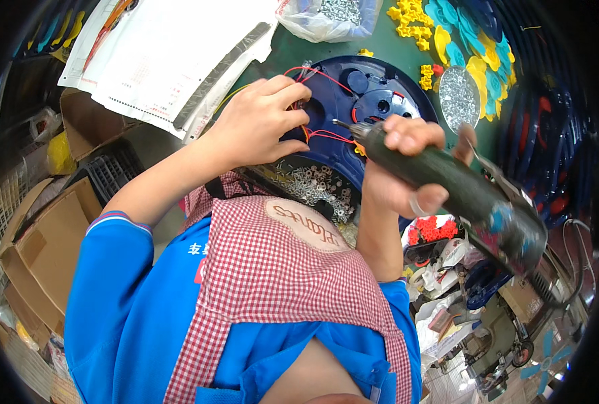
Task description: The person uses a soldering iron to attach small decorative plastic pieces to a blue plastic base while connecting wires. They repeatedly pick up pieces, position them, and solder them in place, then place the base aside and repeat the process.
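My right hand [387, 190] is wrapped around a dark electric screwdriver [451, 183]. The tool lies slanted, its thin bit pointing left over a round dark blue plastic base [407, 79]. My left hand [262, 124] is at the base's left side with its fingers curled in. Red wires [330, 135] run from beside its fingertips across the base; what sits between the fingers is hidden. A small yellow star-shaped piece [359, 149] is by the base's near part, under the bit. Round recesses and a raised round boss show on the base.
Loose screws [323, 188] lie between the base and my apron. A bowl of small metal parts [459, 99] stands right, beside yellow and teal plastic pieces [474, 37]. White printed sheets [158, 60] cover the far left. A clear bag of screws [330, 20] is at the back. Cardboard boxes [50, 249] stand left.
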`<state>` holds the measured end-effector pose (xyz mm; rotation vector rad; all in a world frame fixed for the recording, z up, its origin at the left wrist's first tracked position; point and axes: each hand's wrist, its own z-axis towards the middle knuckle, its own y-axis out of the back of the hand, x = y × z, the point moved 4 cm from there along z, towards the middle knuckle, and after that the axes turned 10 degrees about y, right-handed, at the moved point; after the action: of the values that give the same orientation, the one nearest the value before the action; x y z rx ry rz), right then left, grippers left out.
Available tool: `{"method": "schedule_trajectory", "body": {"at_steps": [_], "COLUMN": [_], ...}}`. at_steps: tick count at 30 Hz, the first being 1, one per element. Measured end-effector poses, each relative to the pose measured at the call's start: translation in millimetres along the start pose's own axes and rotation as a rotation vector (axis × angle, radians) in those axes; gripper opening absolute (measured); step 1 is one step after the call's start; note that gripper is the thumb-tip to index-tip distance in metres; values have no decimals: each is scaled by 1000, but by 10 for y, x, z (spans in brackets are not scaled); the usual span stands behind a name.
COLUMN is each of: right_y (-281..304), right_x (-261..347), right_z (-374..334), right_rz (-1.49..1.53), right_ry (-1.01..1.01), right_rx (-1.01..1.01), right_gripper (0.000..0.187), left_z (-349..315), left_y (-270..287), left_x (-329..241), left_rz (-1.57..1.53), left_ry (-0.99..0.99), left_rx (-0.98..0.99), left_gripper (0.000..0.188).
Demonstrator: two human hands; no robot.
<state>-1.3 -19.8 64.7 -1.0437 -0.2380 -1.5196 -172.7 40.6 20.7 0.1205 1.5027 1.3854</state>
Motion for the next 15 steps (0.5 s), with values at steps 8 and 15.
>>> {"method": "schedule_trajectory", "body": {"at_steps": [8, 15], "right_y": [-164, -203], "right_x": [-359, -440], "right_z": [-221, -276], "right_rz": [-34, -58], "right_ry": [-169, -196], "right_rx": [92, 133], "right_gripper": [86, 80], "left_z": [-125, -129], "left_y": [-59, -78], "left_x": [91, 95], "left_rz": [-85, -58], "left_ry": [5, -19], "left_rx": [-70, -124], "left_gripper": [35, 31]}}
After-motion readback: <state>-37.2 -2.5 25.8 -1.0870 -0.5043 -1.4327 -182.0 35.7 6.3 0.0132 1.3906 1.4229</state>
